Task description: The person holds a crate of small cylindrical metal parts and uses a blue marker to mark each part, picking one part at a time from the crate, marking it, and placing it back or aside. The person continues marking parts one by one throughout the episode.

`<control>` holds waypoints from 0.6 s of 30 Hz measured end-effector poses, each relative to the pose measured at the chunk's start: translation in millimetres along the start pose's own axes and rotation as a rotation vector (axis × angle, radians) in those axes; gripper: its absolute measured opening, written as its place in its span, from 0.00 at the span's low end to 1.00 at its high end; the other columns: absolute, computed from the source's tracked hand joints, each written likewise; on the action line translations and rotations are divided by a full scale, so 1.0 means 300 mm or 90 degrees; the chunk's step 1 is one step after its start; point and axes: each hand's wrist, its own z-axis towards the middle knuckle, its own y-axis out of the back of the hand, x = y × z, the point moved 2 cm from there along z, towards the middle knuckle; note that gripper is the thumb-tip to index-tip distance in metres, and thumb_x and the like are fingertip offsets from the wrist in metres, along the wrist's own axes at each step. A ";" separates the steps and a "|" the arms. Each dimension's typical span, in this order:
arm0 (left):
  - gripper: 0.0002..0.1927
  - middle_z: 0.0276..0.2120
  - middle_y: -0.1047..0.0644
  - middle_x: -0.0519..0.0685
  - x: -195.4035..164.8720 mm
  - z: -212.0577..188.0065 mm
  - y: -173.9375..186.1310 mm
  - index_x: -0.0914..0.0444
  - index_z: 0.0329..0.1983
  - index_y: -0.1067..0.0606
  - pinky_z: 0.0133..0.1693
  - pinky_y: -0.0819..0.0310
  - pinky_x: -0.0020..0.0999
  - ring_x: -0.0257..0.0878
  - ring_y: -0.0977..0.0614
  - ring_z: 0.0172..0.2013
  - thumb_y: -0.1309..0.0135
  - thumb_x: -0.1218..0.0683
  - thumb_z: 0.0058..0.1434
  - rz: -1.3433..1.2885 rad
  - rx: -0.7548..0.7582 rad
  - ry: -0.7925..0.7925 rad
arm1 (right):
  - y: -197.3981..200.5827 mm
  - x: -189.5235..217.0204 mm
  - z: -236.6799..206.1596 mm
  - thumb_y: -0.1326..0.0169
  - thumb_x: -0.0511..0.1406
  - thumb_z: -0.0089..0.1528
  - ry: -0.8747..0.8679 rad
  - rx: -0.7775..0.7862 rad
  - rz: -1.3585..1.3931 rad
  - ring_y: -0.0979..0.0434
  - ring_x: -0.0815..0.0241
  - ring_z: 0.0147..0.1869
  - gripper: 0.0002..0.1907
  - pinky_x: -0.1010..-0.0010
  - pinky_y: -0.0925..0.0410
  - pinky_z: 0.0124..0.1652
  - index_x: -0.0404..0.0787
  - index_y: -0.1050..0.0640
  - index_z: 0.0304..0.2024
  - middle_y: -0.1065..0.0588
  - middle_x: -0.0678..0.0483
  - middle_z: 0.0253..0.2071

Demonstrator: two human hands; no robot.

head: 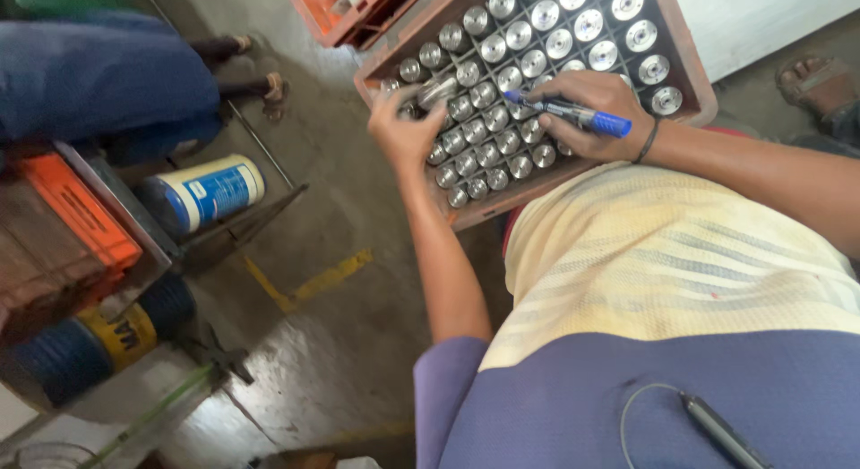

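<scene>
Looks like marking time: right hand [596, 115] has its fingers wrapped round a blue marker [573, 113] over the crate [690, 66] of round metal parts, left hand [405, 129] pinching 1 part [437, 93] at the crate's near corner. Next stroke needs that part held steady, I'd say.

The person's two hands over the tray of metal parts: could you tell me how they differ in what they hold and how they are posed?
The left hand grips a round metal part lifted at the tray's near-left corner; the right hand holds a blue marker lying across its fingers. The left hand is raised with the wrist bent back; the right hand rests knuckles-up on the parts, wearing a dark wristband. Both are bare and work over the same brown compartmented tray.
</scene>
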 end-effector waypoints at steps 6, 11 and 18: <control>0.23 0.42 0.21 0.48 -0.043 -0.121 -0.184 0.66 0.55 0.25 0.38 0.25 0.33 0.36 0.21 0.36 0.55 0.44 0.73 -0.836 -0.004 0.416 | -0.057 0.039 0.028 0.38 0.34 0.59 0.156 0.089 -0.042 0.26 0.48 0.34 0.14 0.57 0.33 0.36 0.42 0.21 0.48 0.26 0.51 0.30; 0.23 0.42 0.19 0.46 -0.066 -0.191 -0.281 0.64 0.53 0.25 0.34 0.25 0.29 0.35 0.22 0.30 0.64 0.43 0.74 -0.766 0.053 0.431 | -0.072 0.024 0.010 0.40 0.34 0.61 0.089 0.073 -0.029 0.25 0.46 0.38 0.13 0.58 0.32 0.38 0.41 0.22 0.48 0.26 0.49 0.34; 0.12 0.35 0.25 0.47 -0.050 -0.207 -0.298 0.64 0.54 0.29 0.31 0.28 0.30 0.36 0.24 0.29 0.52 0.51 0.74 -0.761 0.020 0.405 | -0.071 0.031 -0.018 0.40 0.34 0.60 0.089 0.090 0.022 0.23 0.46 0.38 0.13 0.59 0.30 0.39 0.39 0.22 0.47 0.24 0.48 0.36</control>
